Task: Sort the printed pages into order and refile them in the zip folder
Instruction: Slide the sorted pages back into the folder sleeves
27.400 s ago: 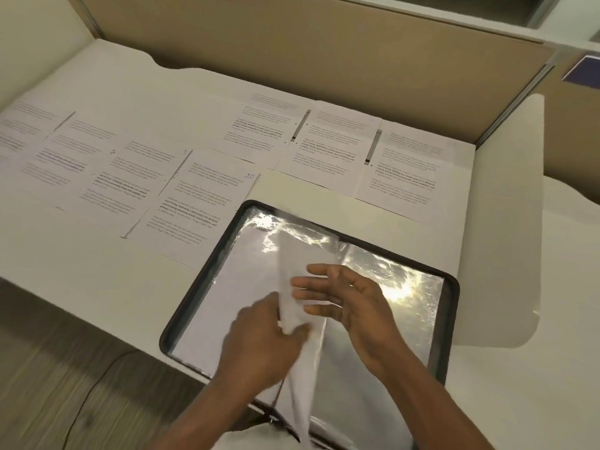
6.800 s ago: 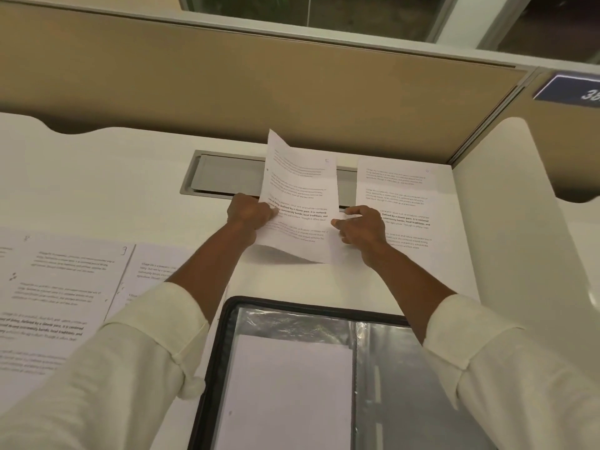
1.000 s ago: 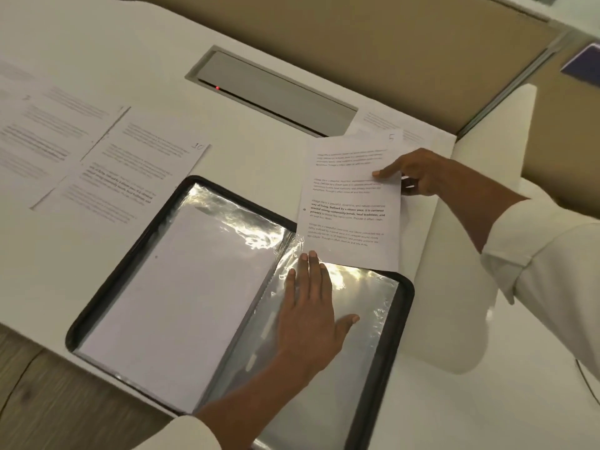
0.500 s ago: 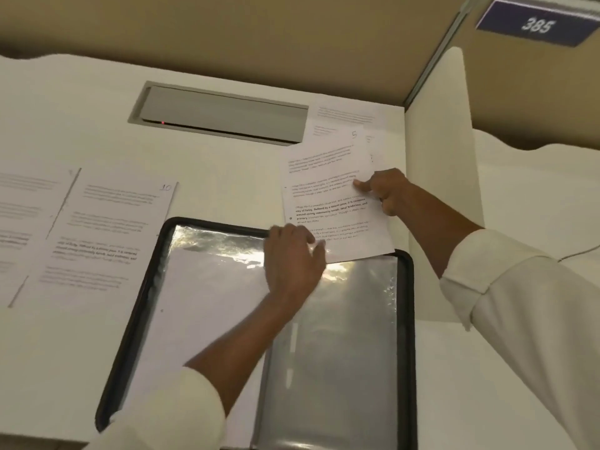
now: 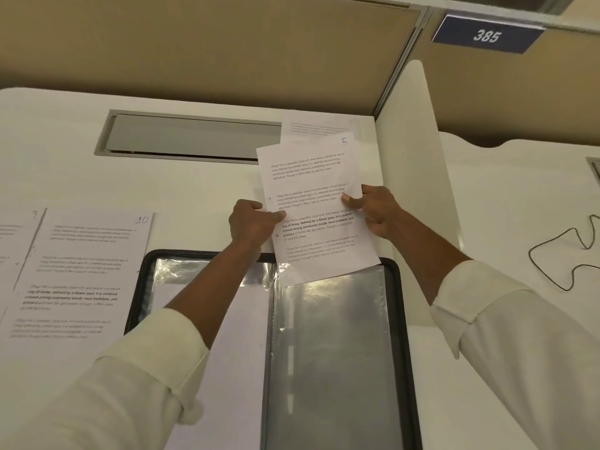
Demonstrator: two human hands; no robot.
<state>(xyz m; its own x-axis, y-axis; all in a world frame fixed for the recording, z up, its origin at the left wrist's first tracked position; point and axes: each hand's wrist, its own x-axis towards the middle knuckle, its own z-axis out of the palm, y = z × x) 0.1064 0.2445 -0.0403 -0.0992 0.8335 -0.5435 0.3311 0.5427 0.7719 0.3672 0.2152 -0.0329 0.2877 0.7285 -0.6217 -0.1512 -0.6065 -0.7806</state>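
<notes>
HANDS ON PAGE FIVE: You hold the page marked 5 (image 5: 318, 222) by both side edges. Your left hand (image 5: 251, 222) pinches the left edge, its fingers (image 5: 281, 216) curled under and the thumb on top. Your right hand (image 5: 378, 212) pinches the right edge the same way, thumb pressed on the print.

The page is tilted and sits just past the far edge of the zip folder (image 5: 401, 319). Its near edge overlaps the top of the folder's right sleeve (image 5: 331, 352); whether it is inside that sleeve cannot be told.

The folder lies open on the white counter (image 5: 65, 141). Its left sleeve holds a white sheet (image 5: 240, 368), blank side up, and the right sleeve shows grey and glossy.

Another printed page (image 5: 311, 126) lies at the far side, partly under the one you hold and beside a grey hatch (image 5: 194, 138). The page marked 10 (image 5: 84, 271) lies just left of the folder. A black cord (image 5: 568, 254) curls on the surface at right, beyond a white divider (image 5: 422, 141).
</notes>
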